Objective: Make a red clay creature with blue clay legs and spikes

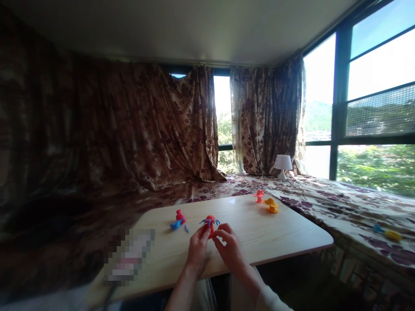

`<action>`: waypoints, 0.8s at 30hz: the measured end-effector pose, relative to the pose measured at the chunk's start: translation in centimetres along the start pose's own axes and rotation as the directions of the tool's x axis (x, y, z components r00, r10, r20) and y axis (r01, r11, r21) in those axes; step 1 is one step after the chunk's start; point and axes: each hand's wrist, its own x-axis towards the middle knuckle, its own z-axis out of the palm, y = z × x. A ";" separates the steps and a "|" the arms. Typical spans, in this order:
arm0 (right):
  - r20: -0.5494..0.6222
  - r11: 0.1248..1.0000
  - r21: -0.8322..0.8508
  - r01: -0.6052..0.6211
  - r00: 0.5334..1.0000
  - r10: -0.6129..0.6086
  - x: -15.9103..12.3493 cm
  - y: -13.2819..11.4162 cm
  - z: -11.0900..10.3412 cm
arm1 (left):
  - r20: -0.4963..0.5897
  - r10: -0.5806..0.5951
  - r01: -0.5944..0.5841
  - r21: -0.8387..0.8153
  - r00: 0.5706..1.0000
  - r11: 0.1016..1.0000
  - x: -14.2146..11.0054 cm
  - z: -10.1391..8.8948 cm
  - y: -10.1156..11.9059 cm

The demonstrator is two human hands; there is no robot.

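Note:
A small red toy figure with blue spiky limbs [210, 220] is held upright above the table, between my two hands. My left hand [198, 247] is closed on its lower left side, thumb against the red body. From the right, my right hand [231, 246] pinches the toy's lower part with thumb and forefinger; the fingertips partly hide what they grip. To the left of the hands lie a red toy piece [180, 216], a blue toy piece [176, 225] and a thin blue sliver-like part [186, 228].
The pale wooden table [275, 237] carries a pink toy [260, 196] and a yellow toy [271, 205] at its far right. A blurred-out flat object [129, 259] lies at the left. On flowered fabric beyond stand a white lamp [283, 165] and a blue-yellow item [391, 234].

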 end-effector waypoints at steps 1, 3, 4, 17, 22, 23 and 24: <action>0.004 1.000 0.000 -0.003 1.000 0.003 0.0 0.0 0.0 | -0.006 0.002 -0.002 -0.006 1.000 1.000 0.0 0.0 -0.1; 0.009 1.000 0.009 -0.013 1.000 0.013 0.0 -0.1 0.0 | -0.017 0.006 -0.007 -0.022 1.000 1.000 0.2 -0.1 -0.3; 0.014 1.000 0.013 -0.015 1.000 0.015 -0.1 -0.2 0.0 | -0.022 0.008 -0.008 -0.032 1.000 0.999 0.2 -0.2 -0.4; -0.073 0.997 0.042 -0.065 0.995 0.068 -0.1 0.5 0.1 | -0.028 -0.020 0.015 -0.144 0.999 0.989 0.1 0.0 -0.1; -0.044 0.984 0.093 -0.154 0.986 0.159 0.2 0.9 0.2 | -0.021 -0.046 0.042 -0.165 0.999 0.985 -0.2 0.1 0.4; -0.031 0.982 0.103 -0.159 0.986 0.163 0.2 0.9 0.3 | -0.023 -0.049 0.044 -0.168 0.999 0.985 -0.2 0.1 0.4; -0.023 0.981 0.111 -0.160 0.986 0.163 0.2 0.9 0.3 | -0.023 -0.050 0.046 -0.168 0.998 0.985 -0.2 0.1 0.4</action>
